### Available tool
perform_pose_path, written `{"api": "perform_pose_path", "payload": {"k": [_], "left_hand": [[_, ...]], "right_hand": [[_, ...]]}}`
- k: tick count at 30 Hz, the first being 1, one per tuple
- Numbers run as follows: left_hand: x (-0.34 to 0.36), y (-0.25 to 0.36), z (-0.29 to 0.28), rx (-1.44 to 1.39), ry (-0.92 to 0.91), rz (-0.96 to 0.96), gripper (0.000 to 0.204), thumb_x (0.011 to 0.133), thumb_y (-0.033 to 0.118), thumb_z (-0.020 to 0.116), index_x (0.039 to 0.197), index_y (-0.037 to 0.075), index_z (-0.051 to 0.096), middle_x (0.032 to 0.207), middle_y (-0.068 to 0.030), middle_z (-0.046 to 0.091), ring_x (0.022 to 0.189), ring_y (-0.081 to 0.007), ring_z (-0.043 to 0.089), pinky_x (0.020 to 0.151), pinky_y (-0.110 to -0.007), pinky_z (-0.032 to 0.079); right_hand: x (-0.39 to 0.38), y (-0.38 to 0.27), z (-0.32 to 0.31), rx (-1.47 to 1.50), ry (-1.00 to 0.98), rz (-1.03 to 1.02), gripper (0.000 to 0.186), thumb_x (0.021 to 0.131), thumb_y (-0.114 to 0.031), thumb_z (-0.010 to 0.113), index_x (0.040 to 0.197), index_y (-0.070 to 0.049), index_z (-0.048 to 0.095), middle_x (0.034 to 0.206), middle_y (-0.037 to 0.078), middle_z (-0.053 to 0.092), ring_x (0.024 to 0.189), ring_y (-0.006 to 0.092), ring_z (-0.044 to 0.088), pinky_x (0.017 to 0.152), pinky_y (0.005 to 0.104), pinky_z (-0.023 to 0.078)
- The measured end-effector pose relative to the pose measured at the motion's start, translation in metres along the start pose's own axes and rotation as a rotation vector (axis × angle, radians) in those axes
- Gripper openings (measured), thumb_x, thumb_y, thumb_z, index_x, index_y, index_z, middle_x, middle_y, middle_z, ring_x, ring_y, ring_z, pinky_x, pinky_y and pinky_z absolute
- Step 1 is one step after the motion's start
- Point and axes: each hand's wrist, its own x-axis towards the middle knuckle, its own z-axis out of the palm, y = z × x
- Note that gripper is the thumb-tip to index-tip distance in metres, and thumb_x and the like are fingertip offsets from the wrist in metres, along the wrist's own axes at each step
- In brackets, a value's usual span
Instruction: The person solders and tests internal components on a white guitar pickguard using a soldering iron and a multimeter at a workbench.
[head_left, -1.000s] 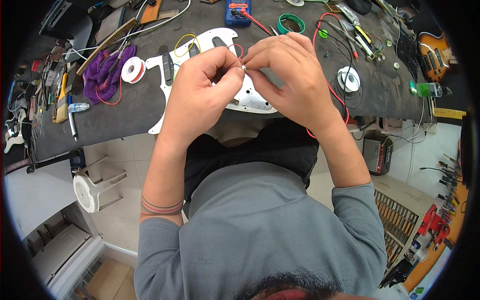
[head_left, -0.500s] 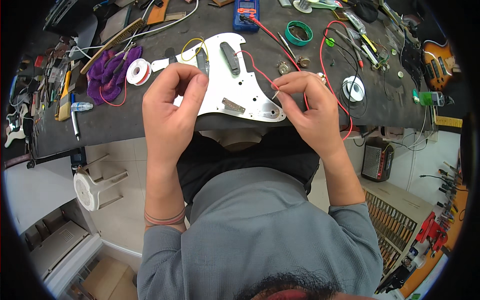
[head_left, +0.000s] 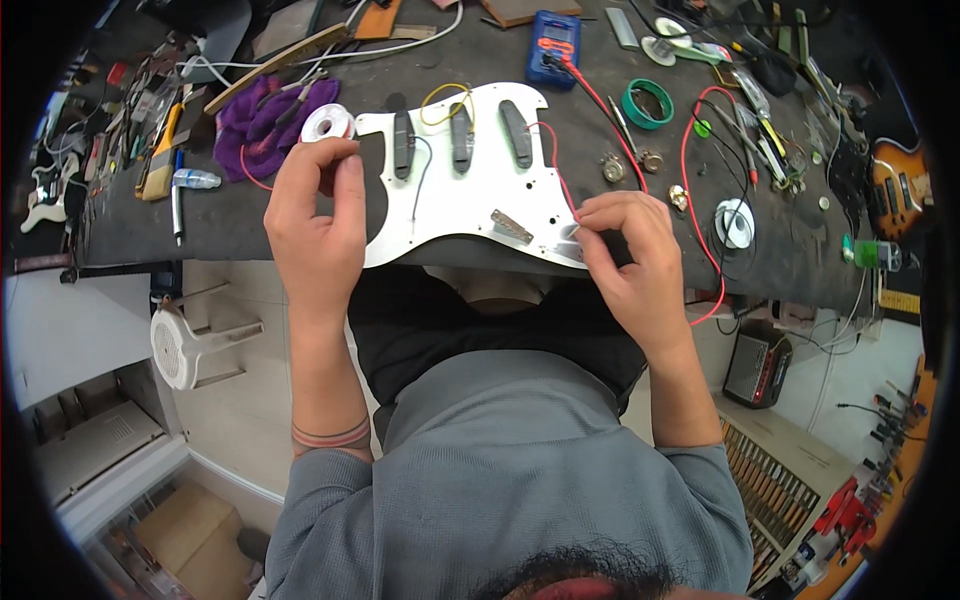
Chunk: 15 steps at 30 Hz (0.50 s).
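Note:
A white guitar pickguard (head_left: 440, 215) lies near the bench's front edge, bearing three dark pickups, among them the right one (head_left: 515, 133). From that pickup a red wire (head_left: 556, 160) runs to my right hand (head_left: 640, 255), whose thumb and forefinger pinch its end over the pickguard's right corner. My left hand (head_left: 318, 225) is raised beside the pickguard's left edge. Its thumb and forefinger are closed together, and anything between them is too small to make out. A small perforated metal plate (head_left: 511, 226) rests on the pickguard. A yellow wire (head_left: 425, 110) loops by the middle pickup.
Behind the pickguard lie a blue multimeter (head_left: 553, 50) with red leads and a green tape roll (head_left: 648, 104). Several metal potentiometers, one here (head_left: 612, 167), sit right of it. Leftward are a wire spool (head_left: 328, 122), a purple cloth (head_left: 250, 125) and a brush (head_left: 160, 165).
My left hand has moved left, off the pickguard, uncovering the left pickup and its dark wire. My right hand has come lower and nearer with the red wire. The whole view has shifted slightly.

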Motion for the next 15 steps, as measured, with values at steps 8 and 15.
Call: {"api": "perform_pose_path", "payload": {"k": [8,15], "left_hand": [[-0.033,-0.006,-0.010,-0.055,-0.244,-0.101,0.013,0.094,-0.003,0.069,0.107,-0.001,0.068,0.091,-0.0061,0.068,0.080,-0.0133,0.062,0.076,-0.029,0.051],[-0.042,-0.004,0.010,-0.054,-0.270,-0.113,0.020,0.093,-0.003,0.072,0.111,0.002,0.063,0.096,-0.0033,0.066,0.084,-0.0100,0.058,0.075,-0.028,0.049]], "right_hand": [[0.002,0.004,0.002,-0.050,-0.028,0.063,0.016,0.087,0.000,0.077,0.098,-0.007,0.067,0.100,0.005,0.073,0.100,0.0264,0.068,0.100,0.0415,0.044],[0.004,0.006,0.001,-0.050,-0.046,0.140,0.013,0.089,-0.003,0.076,0.098,-0.006,0.068,0.100,0.005,0.074,0.100,0.0260,0.068,0.101,0.0411,0.044]]}}
